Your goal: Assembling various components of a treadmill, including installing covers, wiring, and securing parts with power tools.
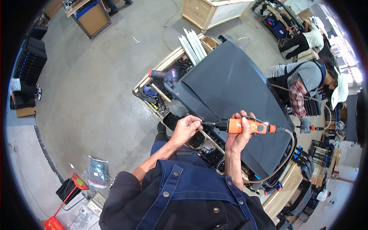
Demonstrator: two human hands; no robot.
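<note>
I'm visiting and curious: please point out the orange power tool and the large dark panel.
Orange power tool (234, 125), head view: front of its orange housing.
Large dark panel (238, 90), head view: middle of its top.

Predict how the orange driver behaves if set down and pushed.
The orange driver would probably roll a little, given its rounded body. The hose curves off its rear end, so it may tug or swing the driver. The body looks hard, so it likely won't flex.

Driver bit: end hidden by left fingers; red dustpan cut off below.
</note>
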